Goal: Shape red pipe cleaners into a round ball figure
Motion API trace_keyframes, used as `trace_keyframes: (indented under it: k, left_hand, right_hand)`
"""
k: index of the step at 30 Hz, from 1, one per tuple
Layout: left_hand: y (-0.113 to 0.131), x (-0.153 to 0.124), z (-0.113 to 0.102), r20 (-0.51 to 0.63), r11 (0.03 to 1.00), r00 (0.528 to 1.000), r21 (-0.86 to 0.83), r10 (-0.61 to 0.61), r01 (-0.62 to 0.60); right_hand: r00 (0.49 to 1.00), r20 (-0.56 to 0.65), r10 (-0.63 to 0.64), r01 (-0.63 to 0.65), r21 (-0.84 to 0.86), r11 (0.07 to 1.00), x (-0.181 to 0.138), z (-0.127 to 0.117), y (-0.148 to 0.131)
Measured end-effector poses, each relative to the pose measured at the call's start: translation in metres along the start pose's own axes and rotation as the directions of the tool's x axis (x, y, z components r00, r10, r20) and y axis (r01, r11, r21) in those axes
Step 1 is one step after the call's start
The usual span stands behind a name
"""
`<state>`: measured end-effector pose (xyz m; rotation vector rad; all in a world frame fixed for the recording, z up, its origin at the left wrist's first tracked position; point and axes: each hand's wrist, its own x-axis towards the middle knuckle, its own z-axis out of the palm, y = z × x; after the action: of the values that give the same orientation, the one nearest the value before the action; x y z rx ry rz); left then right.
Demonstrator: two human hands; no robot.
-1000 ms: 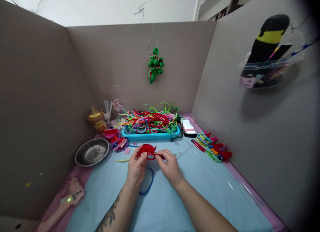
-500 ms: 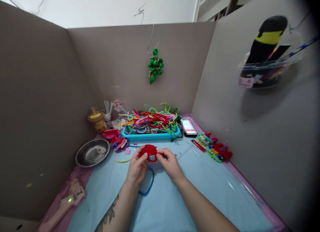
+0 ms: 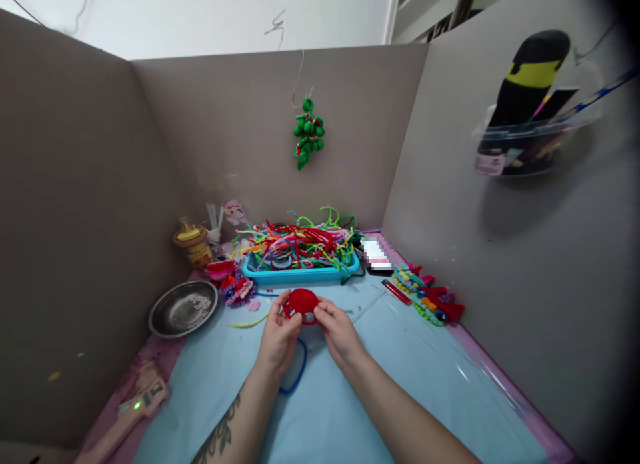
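A rounded red piece of fuzzy craft stems point(image 3: 303, 301), with a looped lower edge, is held up over the table in front of me. My left hand point(image 3: 281, 332) grips its left side between thumb and fingers. On the opposite side, my right hand point(image 3: 339, 327) pinches its edge. A bent blue craft stem point(image 3: 302, 371) lies on the light blue table cover point(image 3: 400, 377) just below my hands. To their left rests a pale yellow-green stem point(image 3: 246, 324).
Behind my hands stands a blue tray point(image 3: 300, 276) heaped with colourful stems. A metal bowl point(image 3: 165, 314) and a pink glue gun point(image 3: 143, 411) lie left. On the right are a phone point(image 3: 377, 257), a red pen-like tool point(image 3: 397, 292) and finished fuzzy pieces point(image 3: 427, 296).
The red piece has turned slightly, showing more of its rounded top. My right fingers have shifted to hold its right edge more closely.
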<state>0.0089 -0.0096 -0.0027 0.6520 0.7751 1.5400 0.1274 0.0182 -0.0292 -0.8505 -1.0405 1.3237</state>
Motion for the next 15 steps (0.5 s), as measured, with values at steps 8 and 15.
trace_keyframes:
  k: [8, 15]
  left_hand:
    - [-0.0060, 0.0029, -0.0005, -0.058, 0.993, 0.996, 0.099, 0.066, -0.060]
    - [-0.0046, 0.0034, 0.0005, -0.156, 0.995, 0.983, 0.038, 0.099, -0.094]
  right_hand:
    - [0.999, -0.041, -0.031, 0.027, -0.089, 0.996, -0.0008, -0.0004, 0.0020]
    - [0.993, -0.044, -0.108, 0.098, -0.186, 0.978, -0.0070, 0.0046, -0.0015]
